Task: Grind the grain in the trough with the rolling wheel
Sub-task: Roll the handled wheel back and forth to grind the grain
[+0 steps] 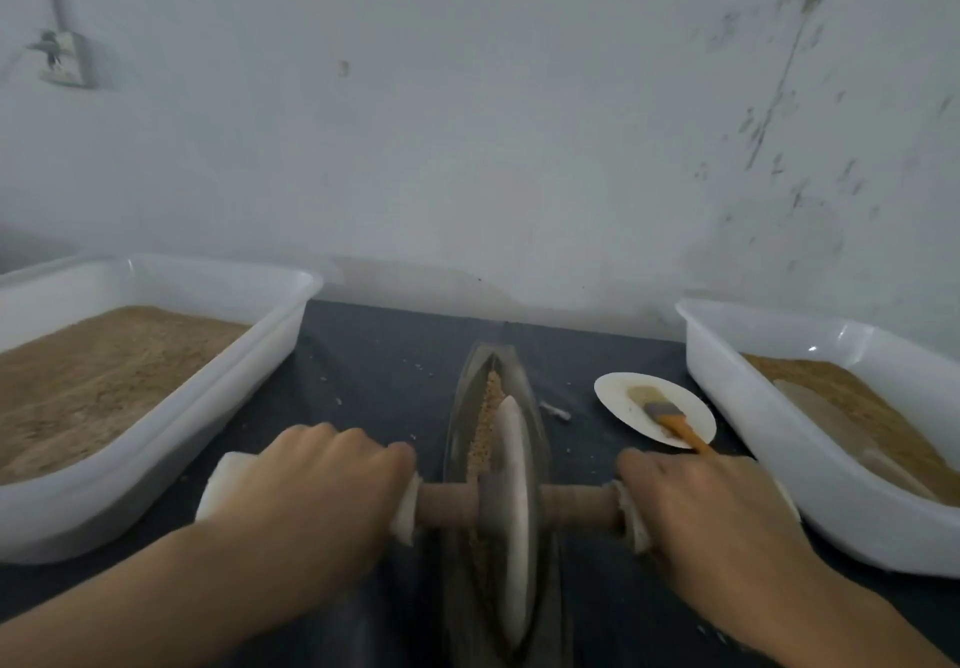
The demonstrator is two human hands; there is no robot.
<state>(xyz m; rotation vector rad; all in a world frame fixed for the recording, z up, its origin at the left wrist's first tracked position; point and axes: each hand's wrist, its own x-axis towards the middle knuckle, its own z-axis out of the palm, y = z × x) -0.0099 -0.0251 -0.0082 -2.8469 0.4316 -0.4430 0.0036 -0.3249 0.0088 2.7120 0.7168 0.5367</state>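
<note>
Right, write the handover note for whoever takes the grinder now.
Left hand grips the wrapped left end of the axle; right hand grips the right end.
Wheel stands upright in the trough, toward its near half.
Grain lies along the groove ahead of the wheel, looking coarse.
Left: keep rolling over the far stretch.
Brush rests on the plate, right of the trough.

left hand (317, 485), right hand (711, 511), both curled, palms down
</note>
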